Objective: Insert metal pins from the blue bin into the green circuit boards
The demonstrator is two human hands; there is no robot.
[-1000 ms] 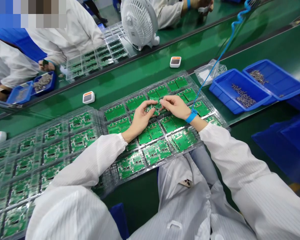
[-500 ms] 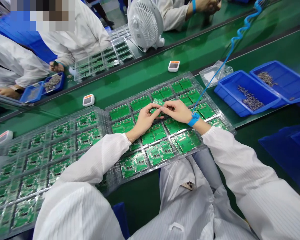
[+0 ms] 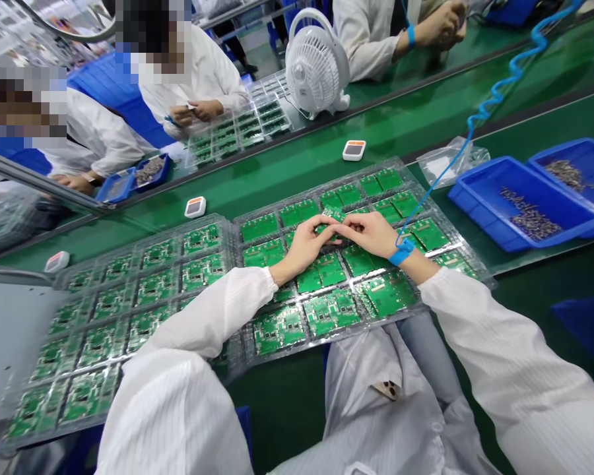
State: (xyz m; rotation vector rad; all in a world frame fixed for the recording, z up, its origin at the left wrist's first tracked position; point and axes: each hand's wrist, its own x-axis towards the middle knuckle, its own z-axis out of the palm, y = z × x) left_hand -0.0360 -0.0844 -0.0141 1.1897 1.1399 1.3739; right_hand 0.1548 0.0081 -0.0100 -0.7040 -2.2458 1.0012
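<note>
Between my two hands, above a clear plastic tray (image 3: pixel 304 343), is a small green circuit board (image 3: pixel 334 213). My left hand (image 3: pixel 307 245) is closed on its near left side. My right hand (image 3: pixel 371 232), with a blue strap (image 3: pixel 401 252) at the wrist, has thumb and fingertips pinched together at the board, touching the left fingertips. Whether a small part sits in the right fingertips is hidden. Below the hands, more green circuit boards (image 3: pixel 386 295) lie in the tray's compartments.
A second tray of boards (image 3: pixel 151 290) adjoins on the left. Blue bins (image 3: pixel 475 198) with small metal parts (image 3: pixel 534 221) stand right, beside a clear bag (image 3: pixel 450 161). A coiled blue cord (image 3: pixel 515 69) runs to my wrist. A white fan (image 3: pixel 317 69) and co-workers (image 3: pixel 202 59) are across the bench.
The whole view has shifted, so the scene sits farther right and slightly lower. My hands stay together on the board. A co-worker's hands opposite have come up in front of the body.
</note>
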